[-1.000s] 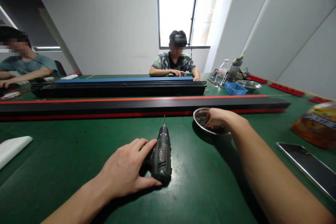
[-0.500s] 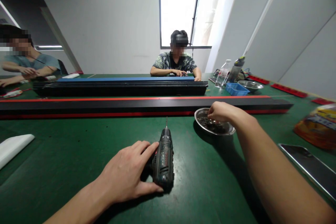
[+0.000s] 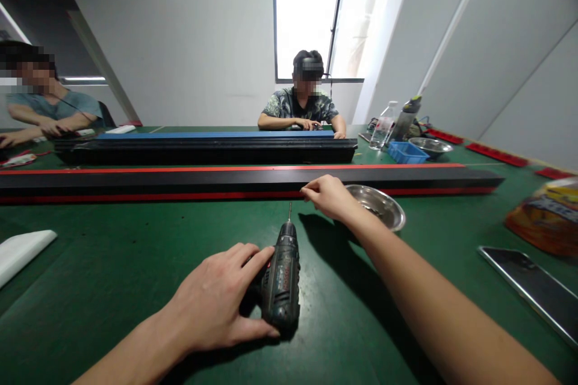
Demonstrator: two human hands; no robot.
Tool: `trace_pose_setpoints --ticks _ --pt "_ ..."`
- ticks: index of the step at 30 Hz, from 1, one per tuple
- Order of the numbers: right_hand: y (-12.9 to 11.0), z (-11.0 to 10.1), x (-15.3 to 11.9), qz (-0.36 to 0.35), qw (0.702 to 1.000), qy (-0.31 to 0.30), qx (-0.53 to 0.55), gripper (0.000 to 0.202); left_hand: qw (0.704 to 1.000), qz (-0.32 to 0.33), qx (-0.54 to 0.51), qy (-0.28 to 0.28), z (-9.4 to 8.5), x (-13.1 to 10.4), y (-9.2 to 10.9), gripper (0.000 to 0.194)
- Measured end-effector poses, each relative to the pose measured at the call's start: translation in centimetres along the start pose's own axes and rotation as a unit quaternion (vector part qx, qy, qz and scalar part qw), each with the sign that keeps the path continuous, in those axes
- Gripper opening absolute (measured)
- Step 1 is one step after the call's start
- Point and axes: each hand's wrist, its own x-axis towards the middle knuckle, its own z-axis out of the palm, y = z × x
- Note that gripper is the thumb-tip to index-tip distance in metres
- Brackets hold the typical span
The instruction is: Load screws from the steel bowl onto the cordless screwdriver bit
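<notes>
My left hand [image 3: 230,292] is wrapped round a dark cordless drill [image 3: 282,280], which lies on the green table with its bit pointing away from me. Just beyond the bit's tip, to the right, is my right hand [image 3: 329,195], its thumb and fingers pinched together; whatever they hold is too small to make out. Behind that hand sits a round metal bowl [image 3: 392,210] with small dark pieces in it, partly hidden by my wrist. A long black bar with red edges [image 3: 203,181] lies across the table beyond the drill.
Farther back lies another long black bar [image 3: 217,151] with a blue strip. A phone [image 3: 528,283] and an orange bag [image 3: 546,219] are at right, a white piece [image 3: 24,252] at left. A blue bin [image 3: 407,153] and bottle [image 3: 383,126] stand behind. Two people sit across.
My right hand has come out of the metal bowl and moved left, close to the drill bit's tip. My left hand stays on the drill.
</notes>
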Motion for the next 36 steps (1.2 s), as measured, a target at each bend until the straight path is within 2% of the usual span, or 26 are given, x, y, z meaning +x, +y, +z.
trace_pose_setpoints --ticks 3,5,9,13,26,36 --pt "0.3 3.2 -0.4 0.012 0.999 0.036 0.032 0.026 1.000 0.009 -0.002 0.001 0.0 0.1 -0.1 0.099" --pt "1.1 4.9 -0.6 0.041 0.996 0.037 0.067 0.027 1.000 0.012 -0.001 0.001 0.1 0.1 -0.1 0.101" --pt "2.6 6.7 -0.8 0.070 0.983 0.028 0.166 0.030 1.000 0.016 0.000 0.002 0.2 0.1 -0.1 0.101" --pt "3.1 7.1 -0.6 0.064 0.979 0.018 0.191 0.030 1.000 0.020 0.001 0.002 0.1 0.2 -0.1 0.101" --pt "2.5 7.0 -0.7 0.035 0.994 0.017 0.105 0.030 0.999 0.030 0.000 0.009 0.3 0.0 -0.3 0.099" --pt "2.5 6.8 -0.6 0.028 0.993 0.000 0.111 0.034 0.999 0.036 0.004 0.014 0.3 0.2 -0.3 0.099"
